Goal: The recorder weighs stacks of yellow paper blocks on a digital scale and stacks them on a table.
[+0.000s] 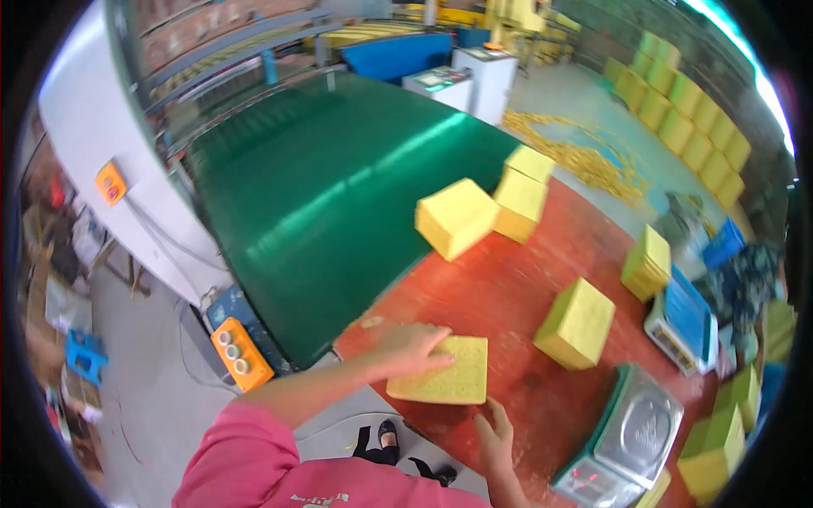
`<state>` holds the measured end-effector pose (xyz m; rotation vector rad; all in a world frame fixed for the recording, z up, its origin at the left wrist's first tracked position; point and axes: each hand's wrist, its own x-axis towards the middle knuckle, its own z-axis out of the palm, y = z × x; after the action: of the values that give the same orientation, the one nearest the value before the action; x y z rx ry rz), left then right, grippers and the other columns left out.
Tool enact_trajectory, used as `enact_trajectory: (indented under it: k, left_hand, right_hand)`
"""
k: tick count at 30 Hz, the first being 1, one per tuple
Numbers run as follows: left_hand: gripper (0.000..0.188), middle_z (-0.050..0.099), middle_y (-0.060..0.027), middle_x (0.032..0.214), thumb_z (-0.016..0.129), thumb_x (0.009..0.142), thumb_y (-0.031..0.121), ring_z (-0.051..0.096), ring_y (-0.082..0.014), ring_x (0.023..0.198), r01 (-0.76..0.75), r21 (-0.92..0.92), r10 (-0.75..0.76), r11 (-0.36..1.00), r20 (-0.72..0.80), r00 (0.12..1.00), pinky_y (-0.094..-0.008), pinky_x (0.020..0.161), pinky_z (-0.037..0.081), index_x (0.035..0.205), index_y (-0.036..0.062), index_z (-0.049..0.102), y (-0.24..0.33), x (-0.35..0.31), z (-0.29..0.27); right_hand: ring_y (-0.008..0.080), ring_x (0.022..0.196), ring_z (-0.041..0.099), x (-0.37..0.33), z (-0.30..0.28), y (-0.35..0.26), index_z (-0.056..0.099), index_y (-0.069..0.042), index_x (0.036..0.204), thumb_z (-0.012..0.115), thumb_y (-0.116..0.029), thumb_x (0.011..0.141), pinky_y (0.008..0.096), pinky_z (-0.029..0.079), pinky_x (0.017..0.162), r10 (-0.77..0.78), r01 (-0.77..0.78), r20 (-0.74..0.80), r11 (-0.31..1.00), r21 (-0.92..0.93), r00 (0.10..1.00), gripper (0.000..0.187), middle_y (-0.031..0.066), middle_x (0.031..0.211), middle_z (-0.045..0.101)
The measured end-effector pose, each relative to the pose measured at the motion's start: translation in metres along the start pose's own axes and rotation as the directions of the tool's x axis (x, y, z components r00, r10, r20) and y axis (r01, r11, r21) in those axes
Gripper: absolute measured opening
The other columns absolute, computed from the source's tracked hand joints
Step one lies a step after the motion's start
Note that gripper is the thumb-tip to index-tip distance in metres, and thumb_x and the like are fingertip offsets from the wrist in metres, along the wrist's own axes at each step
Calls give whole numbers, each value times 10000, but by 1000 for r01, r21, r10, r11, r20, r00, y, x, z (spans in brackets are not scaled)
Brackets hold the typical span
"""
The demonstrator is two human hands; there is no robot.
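A yellow block that looks like sponge (442,372) sits at the near left edge of the red table, its speckled face up. My left hand (415,350) lies across its upper left side, the fingers and thumb pressed on it. Just off the block's lower right corner is my right hand (494,432), its fingers apart; whether a fingertip touches the corner I cannot tell. Farther right stands a similar yellow block (576,324). A digital weighing scale (631,432) with a steel pan and a lit display is to the right of my right hand.
More yellow blocks (457,218) stand where the red table (508,296) meets a green conveyor belt (339,169). A second scale (684,317) with a blue top is at the right edge. An orange button box (241,354) is at left. Yellow stacks (677,118) line the far right.
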<state>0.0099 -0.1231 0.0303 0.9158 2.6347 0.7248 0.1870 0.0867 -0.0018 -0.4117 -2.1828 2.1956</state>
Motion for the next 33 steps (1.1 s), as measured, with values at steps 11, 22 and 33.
enact_trajectory:
  k: [11,22,33]
  left_hand:
    - [715,652,-181,1134,623,872,451,629,-341,1037,-120,-41,119,992,-34,992,-448,820,511,1447,93,396,177,-60,108]
    - [457,565,-110,1295,540,984,256,582,-197,1124,-4,-895,93,446,41,995,-321,899,518,1371,25,464,262,-57,147]
    - [505,532,-108,1337,494,1001,365,557,-229,1200,132,-903,419,-409,-57,906,-402,992,500,1401,68,414,434,128,258]
  right_hand:
    - [244,1239,519,-170,-90,115,449,-25,1393,551,-62,883,369,411,1040,282,-370,240,748,551,929,521,141,1325,546]
    - [408,1297,409,-181,-218,-61,537,-47,1231,732,-255,759,538,354,1019,-545,429,96,525,-735,833,552,162,1398,464]
    - [359,1342,416,-139,-335,-119,537,-77,1359,501,-96,934,446,295,1137,-722,248,-342,576,-779,602,427,175,1416,489]
